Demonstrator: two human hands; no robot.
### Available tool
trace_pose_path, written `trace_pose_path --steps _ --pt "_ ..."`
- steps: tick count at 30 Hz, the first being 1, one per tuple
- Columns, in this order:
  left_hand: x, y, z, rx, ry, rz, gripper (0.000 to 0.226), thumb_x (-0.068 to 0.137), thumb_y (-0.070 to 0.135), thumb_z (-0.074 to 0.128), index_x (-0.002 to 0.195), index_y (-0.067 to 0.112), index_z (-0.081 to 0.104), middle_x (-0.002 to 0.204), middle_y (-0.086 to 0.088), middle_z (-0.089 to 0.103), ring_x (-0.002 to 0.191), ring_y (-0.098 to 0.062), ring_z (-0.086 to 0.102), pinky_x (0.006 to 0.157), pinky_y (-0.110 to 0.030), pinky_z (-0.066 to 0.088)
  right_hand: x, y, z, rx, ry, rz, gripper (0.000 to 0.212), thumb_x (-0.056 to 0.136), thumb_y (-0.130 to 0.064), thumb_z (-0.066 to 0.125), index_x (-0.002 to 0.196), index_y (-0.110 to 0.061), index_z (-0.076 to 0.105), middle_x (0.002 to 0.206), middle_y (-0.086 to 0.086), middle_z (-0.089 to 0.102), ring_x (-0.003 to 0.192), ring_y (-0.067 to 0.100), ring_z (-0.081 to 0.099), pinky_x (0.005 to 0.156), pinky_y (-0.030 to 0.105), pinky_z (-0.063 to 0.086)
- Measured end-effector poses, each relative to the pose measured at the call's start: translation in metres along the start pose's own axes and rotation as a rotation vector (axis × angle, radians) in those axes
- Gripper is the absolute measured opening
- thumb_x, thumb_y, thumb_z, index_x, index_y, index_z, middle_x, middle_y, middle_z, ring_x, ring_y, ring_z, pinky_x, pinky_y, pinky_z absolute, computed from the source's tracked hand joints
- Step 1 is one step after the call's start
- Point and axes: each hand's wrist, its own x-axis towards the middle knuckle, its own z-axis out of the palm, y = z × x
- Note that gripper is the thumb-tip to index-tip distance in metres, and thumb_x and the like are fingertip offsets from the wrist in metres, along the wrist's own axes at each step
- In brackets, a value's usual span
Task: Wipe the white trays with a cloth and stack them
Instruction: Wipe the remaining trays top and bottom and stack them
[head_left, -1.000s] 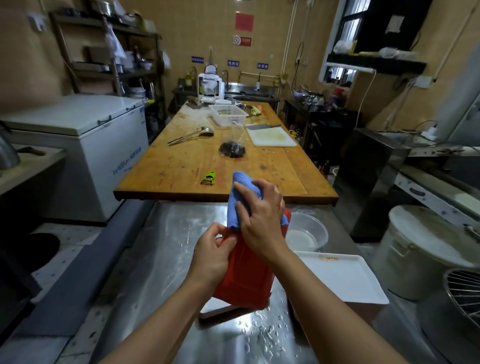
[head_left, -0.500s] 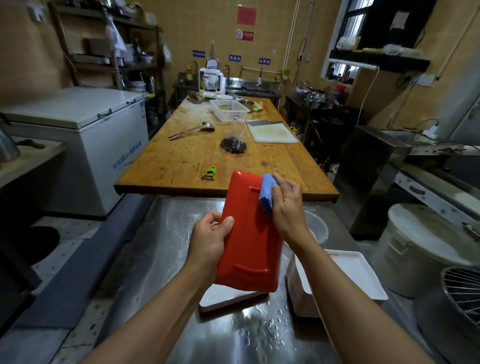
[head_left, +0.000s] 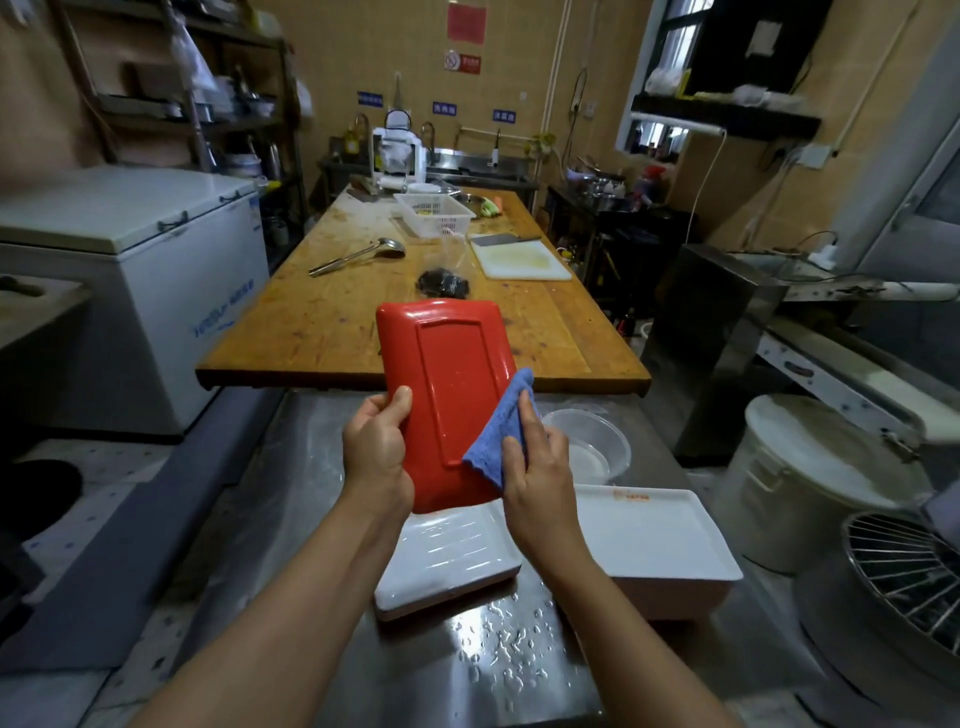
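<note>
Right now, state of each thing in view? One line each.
red tray: held upright, underside to camera, beaded with water
blue cloth: bunched, pressed on the tray's right edge
left hand: grips the tray's left edge
right hand: holds the cloth
white tray: flat on the steel counter, wet
tray stack: white face up

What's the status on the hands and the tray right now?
Left hand grips red tray, underside up. Right hand pinches blue cloth on tray's edge. White trays below; nothing in the way.

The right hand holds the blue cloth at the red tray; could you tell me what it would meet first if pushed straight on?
Most likely the red tray itself, since the cloth in the right hand already lies against it.
</note>
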Motion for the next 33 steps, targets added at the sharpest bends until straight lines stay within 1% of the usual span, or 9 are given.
trace_pose_path --steps 2,5,9,14,17,19,24,27,33 --pt "-0.001 -0.002 0.004 -0.036 0.004 -0.012 0.007 0.093 0.013 0.055 0.086 0.012 0.055 0.081 -0.009 0.067 0.071 -0.023 0.066 0.062 -0.036 0.054 -0.003 0.001 0.0 0.187 0.059 0.14 0.045 0.101 -0.024 0.038 0.145 -0.027 0.033 0.128 0.005 0.043 0.103 0.015 0.052 0.088 0.023 0.046" --pt "-0.007 -0.008 0.014 -0.103 -0.009 -0.037 0.005 0.094 0.015 0.053 0.09 0.014 0.056 0.085 -0.007 0.067 0.069 -0.019 0.068 0.063 -0.035 0.053 0.005 -0.002 0.001 0.551 0.142 0.39 0.045 0.096 -0.023 0.049 0.14 -0.031 0.042 0.131 0.004 0.049 0.114 0.015 0.053 0.099 0.037 0.046" --pt "-0.01 -0.007 0.012 -0.135 -0.173 -0.142 0.018 0.095 0.015 0.05 0.112 0.011 0.053 0.1 -0.011 0.062 0.092 -0.027 0.061 0.084 -0.045 0.051 0.021 -0.002 -0.011 0.822 0.316 0.542 0.04 0.085 0.0 0.054 0.122 -0.012 0.061 0.104 0.007 0.068 0.089 0.018 0.066 0.079 0.036 0.057" --pt "0.007 0.019 -0.014 0.077 -0.371 -0.327 0.05 0.084 0.06 0.047 0.094 0.019 0.072 0.093 -0.008 0.067 0.087 -0.024 0.062 0.081 -0.039 0.049 0.041 0.018 -0.046 0.924 0.138 0.506 0.038 0.084 0.011 0.048 0.119 0.004 0.061 0.103 0.018 0.067 0.083 0.027 0.064 0.08 0.041 0.053" --pt "0.02 0.035 -0.028 0.06 -0.471 -0.454 0.067 0.064 0.072 0.057 0.091 0.014 0.076 0.096 -0.01 0.07 0.087 -0.024 0.064 0.08 -0.038 0.053 0.05 0.026 -0.062 0.874 -0.023 0.441 0.038 0.083 0.011 0.047 0.115 0.001 0.063 0.1 0.015 0.07 0.08 0.023 0.066 0.07 0.032 0.055" --pt "0.021 0.038 -0.029 0.106 -0.483 -0.5 0.065 0.047 0.057 0.082 0.093 0.01 0.075 0.088 -0.009 0.072 0.075 -0.022 0.069 0.068 -0.036 0.057 0.057 0.026 -0.066 0.781 -0.072 0.409 0.036 0.082 0.01 0.049 0.111 -0.003 0.065 0.102 0.016 0.068 0.077 0.02 0.065 0.064 0.027 0.054" --pt "0.023 0.025 -0.024 0.21 -0.302 -0.414 0.012 0.089 0.02 0.057 0.091 0.01 0.064 0.067 -0.004 0.072 0.055 -0.013 0.068 0.054 -0.027 0.057 0.066 0.023 -0.059 0.483 -0.057 0.294 0.036 0.084 0.002 0.053 0.113 -0.013 0.066 0.117 0.01 0.061 0.091 0.011 0.06 0.077 0.018 0.048" --pt "0.025 0.02 -0.029 0.124 -0.252 -0.411 0.013 0.092 0.018 0.053 0.091 0.01 0.063 0.064 -0.004 0.071 0.053 -0.013 0.068 0.051 -0.028 0.056 0.06 0.026 -0.058 0.223 -0.143 0.144 0.037 0.092 -0.008 0.049 0.128 -0.017 0.057 0.134 0.002 0.043 0.12 0.008 0.042 0.097 0.015 0.03" --pt "0.021 0.014 -0.03 -0.001 -0.19 -0.412 0.012 0.093 0.017 0.053 0.089 0.011 0.062 0.06 -0.005 0.07 0.05 -0.014 0.067 0.043 -0.027 0.055 0.034 0.03 -0.054 0.067 -0.144 -0.013 0.041 0.098 -0.022 0.039 0.139 -0.023 0.042 0.153 -0.006 0.02 0.132 0.001 0.022 0.107 0.018 0.017"
